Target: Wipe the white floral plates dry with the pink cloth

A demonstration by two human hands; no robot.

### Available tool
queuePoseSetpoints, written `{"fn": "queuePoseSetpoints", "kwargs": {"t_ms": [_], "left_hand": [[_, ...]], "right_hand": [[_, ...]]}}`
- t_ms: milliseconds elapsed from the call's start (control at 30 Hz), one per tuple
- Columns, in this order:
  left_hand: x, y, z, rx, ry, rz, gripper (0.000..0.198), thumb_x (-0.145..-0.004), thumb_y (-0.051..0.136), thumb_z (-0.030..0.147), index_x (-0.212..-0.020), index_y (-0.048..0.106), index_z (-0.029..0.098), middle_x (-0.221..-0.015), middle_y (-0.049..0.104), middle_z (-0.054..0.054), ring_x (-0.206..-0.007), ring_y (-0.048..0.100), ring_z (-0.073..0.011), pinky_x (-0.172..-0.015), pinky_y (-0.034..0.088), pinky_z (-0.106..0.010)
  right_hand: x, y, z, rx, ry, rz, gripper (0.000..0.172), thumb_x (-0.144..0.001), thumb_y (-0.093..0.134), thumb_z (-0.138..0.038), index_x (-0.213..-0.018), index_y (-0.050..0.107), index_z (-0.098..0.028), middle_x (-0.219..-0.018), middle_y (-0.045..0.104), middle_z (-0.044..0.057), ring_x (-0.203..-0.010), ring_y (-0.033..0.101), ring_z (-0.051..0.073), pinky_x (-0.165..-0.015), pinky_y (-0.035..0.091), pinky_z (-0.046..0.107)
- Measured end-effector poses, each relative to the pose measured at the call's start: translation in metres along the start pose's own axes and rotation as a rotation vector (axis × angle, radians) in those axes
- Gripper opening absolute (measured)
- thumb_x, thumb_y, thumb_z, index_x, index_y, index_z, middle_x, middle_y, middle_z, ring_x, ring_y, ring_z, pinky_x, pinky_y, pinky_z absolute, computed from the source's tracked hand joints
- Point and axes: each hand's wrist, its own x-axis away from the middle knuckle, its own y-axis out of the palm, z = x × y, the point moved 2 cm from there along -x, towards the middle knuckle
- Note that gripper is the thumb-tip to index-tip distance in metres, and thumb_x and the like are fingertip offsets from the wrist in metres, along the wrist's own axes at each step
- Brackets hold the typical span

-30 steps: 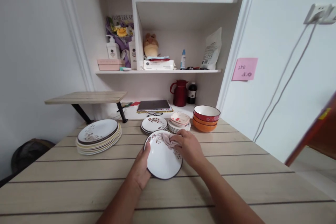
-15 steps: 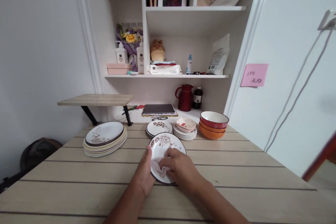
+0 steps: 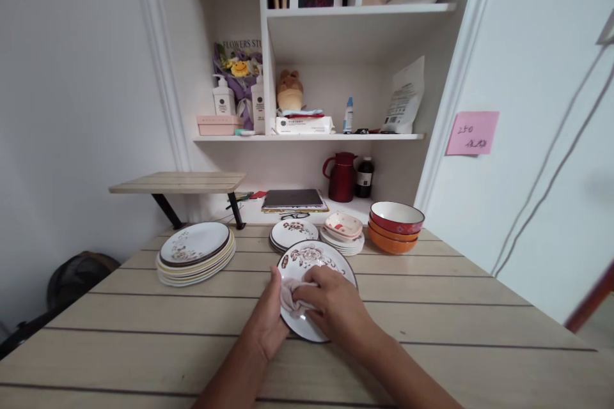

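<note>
A white plate [image 3: 307,329] with a dark rim and a brown flower pattern is tilted up off the table in front of me. My left hand [image 3: 269,313] grips its left edge, thumb on the front near the rim and the other fingers hidden behind. My right hand [image 3: 338,303] is closed on a crumpled pale pinkish cloth [image 3: 290,296], pressed against the plate's face at the left. Just behind the plate lies a stack of small flowered plates [image 3: 293,232].
At left stands a stack of larger plates [image 3: 194,246] near a small raised wooden shelf [image 3: 177,183]. Behind on the right are small white dishes topped by a pink square dish [image 3: 343,224], then stacked bowls [image 3: 394,228]. A red jug [image 3: 341,177] stands in the cabinet's lower recess.
The cloth in my right hand has shifted up and left across the plate. The plate's face is turned more toward me. The whole view has shifted slightly.
</note>
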Motion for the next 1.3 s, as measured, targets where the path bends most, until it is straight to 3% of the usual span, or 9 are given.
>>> {"fn": "queuePoseSetpoints", "kwargs": {"t_ms": [233, 467, 667, 800, 900, 967, 1067, 1167, 1300], "left_hand": [[0.0, -0.001, 0.0, -0.011, -0.012, -0.024, 0.066, -0.086, 0.042, 0.059, -0.132, 0.051, 0.011, -0.118, 0.065, -0.017, -0.114, 0.058, -0.0299, -0.103, 0.037, -0.044], [0.002, 0.003, 0.001, -0.042, -0.017, 0.013, 0.066, -0.085, 0.044, 0.059, -0.132, 0.051, 0.012, -0.118, 0.066, -0.016, -0.115, 0.057, -0.0304, -0.103, 0.039, -0.044], [-0.002, -0.004, -0.002, -0.083, 0.02, 0.075, 0.059, -0.086, 0.051, 0.052, -0.129, 0.054, 0.012, -0.118, 0.066, -0.016, -0.112, 0.06, -0.0293, -0.099, 0.043, -0.041], [-0.005, -0.007, -0.004, -0.062, 0.063, 0.06, 0.057, -0.085, 0.055, 0.047, -0.133, 0.05, 0.016, -0.121, 0.064, -0.014, -0.111, 0.06, -0.0278, -0.099, 0.043, -0.04], [-0.004, -0.004, -0.006, -0.056, 0.039, 0.045, 0.057, -0.085, 0.055, 0.046, -0.135, 0.048, 0.019, -0.122, 0.064, -0.014, -0.11, 0.061, -0.0278, -0.099, 0.043, -0.042], [-0.002, -0.001, -0.008, -0.066, 0.011, 0.049, 0.058, -0.084, 0.057, 0.045, -0.134, 0.049, 0.019, -0.121, 0.065, -0.014, -0.109, 0.062, -0.0284, -0.098, 0.043, -0.044], [0.002, 0.003, -0.009, -0.097, -0.026, 0.045, 0.056, -0.082, 0.06, 0.042, -0.132, 0.051, 0.018, -0.118, 0.066, -0.015, -0.108, 0.062, -0.0289, -0.098, 0.044, -0.044], [0.006, 0.003, -0.008, -0.138, -0.064, 0.054, 0.054, -0.083, 0.061, 0.04, -0.131, 0.053, 0.017, -0.117, 0.067, -0.015, -0.108, 0.063, -0.0279, -0.098, 0.044, -0.041], [0.009, 0.006, -0.004, -0.152, -0.16, 0.115, 0.063, -0.08, 0.059, 0.05, -0.132, 0.051, 0.015, -0.116, 0.067, -0.015, -0.109, 0.062, -0.0287, -0.097, 0.044, -0.04]], "right_hand": [[-0.001, 0.002, 0.0, -0.004, -0.02, 0.028, 0.022, -0.081, 0.06, -0.02, -0.098, 0.068, -0.031, -0.103, 0.06, 0.003, -0.092, 0.051, 0.019, -0.077, 0.033, 0.03], [-0.002, -0.004, -0.004, -0.038, 0.003, -0.067, 0.025, -0.08, 0.062, -0.026, -0.104, 0.067, -0.032, -0.113, 0.059, 0.005, -0.101, 0.05, 0.022, -0.085, 0.033, 0.036], [0.004, -0.015, 0.002, -0.241, -0.018, -0.069, 0.063, -0.07, 0.071, -0.05, -0.129, 0.052, -0.038, -0.147, 0.035, 0.007, -0.128, 0.036, 0.031, -0.102, 0.027, 0.048], [0.004, -0.02, 0.024, -0.407, 0.088, 0.112, 0.054, -0.079, 0.062, -0.049, -0.129, 0.054, -0.03, -0.146, 0.035, 0.01, -0.133, 0.032, 0.029, -0.107, 0.028, 0.046], [0.003, -0.025, 0.045, -0.499, 0.243, 0.386, 0.041, -0.088, 0.05, -0.043, -0.124, 0.057, -0.026, -0.138, 0.044, 0.011, -0.129, 0.039, 0.026, -0.108, 0.03, 0.045], [0.005, -0.024, 0.058, -0.602, 0.414, 0.463, 0.045, -0.086, 0.053, -0.044, -0.126, 0.055, -0.025, -0.132, 0.051, 0.012, -0.121, 0.048, 0.026, -0.104, 0.035, 0.047], [0.01, -0.014, 0.066, -0.988, 0.704, 0.238, 0.057, -0.079, 0.063, -0.044, -0.13, 0.05, -0.024, -0.118, 0.062, 0.011, -0.102, 0.062, 0.025, -0.093, 0.046, 0.046], [0.018, -0.001, 0.062, -1.373, 0.846, -0.051, 0.053, -0.073, 0.072, -0.038, -0.12, 0.057, -0.019, -0.098, 0.071, 0.011, -0.084, 0.068, 0.024, -0.082, 0.052, 0.042], [0.021, 0.011, 0.059, -1.532, 0.953, -0.065, 0.041, -0.066, 0.077, -0.025, -0.103, 0.063, -0.012, -0.084, 0.074, 0.012, -0.072, 0.07, 0.024, -0.074, 0.056, 0.042]]}}
